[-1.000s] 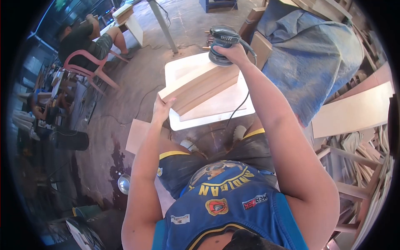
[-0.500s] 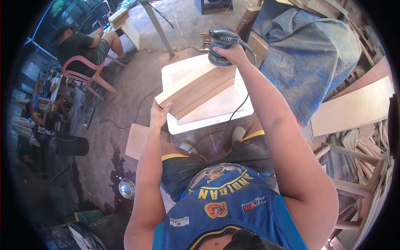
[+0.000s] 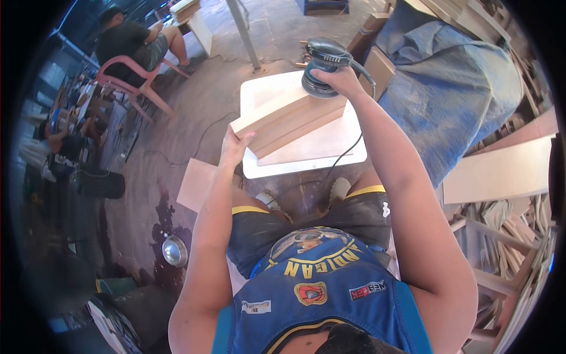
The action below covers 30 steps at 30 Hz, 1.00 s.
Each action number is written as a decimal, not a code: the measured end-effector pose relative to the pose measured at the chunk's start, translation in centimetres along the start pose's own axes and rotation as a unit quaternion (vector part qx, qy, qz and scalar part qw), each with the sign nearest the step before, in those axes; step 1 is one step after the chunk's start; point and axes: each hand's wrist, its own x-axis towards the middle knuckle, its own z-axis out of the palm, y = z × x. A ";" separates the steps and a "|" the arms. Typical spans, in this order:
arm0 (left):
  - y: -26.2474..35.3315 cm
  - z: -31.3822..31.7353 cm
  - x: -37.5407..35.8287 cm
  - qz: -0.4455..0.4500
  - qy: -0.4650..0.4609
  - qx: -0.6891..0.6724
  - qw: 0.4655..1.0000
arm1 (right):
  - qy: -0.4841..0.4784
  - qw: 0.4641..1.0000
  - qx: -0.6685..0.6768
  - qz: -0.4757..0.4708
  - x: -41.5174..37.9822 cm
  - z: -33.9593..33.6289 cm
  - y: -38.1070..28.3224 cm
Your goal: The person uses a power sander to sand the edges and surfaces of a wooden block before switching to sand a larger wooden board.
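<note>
My right hand (image 3: 338,80) is wrapped round the body of a dark orbital sander (image 3: 321,66). Its round pad rests on the far end of the upper edge of a pale wooden piece (image 3: 300,124), which looks like a box or several joined boards. At the near left end of that wood, my left hand (image 3: 237,144) grips the corner, thumb on the side facing me. Beneath the wood is a flat pale board (image 3: 330,146) on a white table (image 3: 250,170) with rounded corners. A black cord (image 3: 343,154) hangs over the table's near edge.
A blue tarp (image 3: 436,88) covers a heap at right, beside a long board (image 3: 498,171) and scrap wood. At left, a person (image 3: 127,44) sits on a pink plastic chair (image 3: 132,74). A metal bowl (image 3: 174,251) and a square board (image 3: 196,184) lie on the floor.
The camera view has shifted, so the scene sits slightly right and, near the table, higher. Both hands keep their holds, and the sander stays at the far end of the wood.
</note>
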 end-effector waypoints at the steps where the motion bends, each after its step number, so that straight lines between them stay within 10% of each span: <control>1: 0.2 0.0 -0.2 -0.002 0.003 -0.007 1.000 | -0.006 1.000 -0.022 0.005 -0.2 0.5 -0.4; 30: -0.2 -0.3 0.3 -0.009 -0.029 0.021 0.999 | -0.228 0.967 0.068 -0.095 -6.0 17.1 -10.0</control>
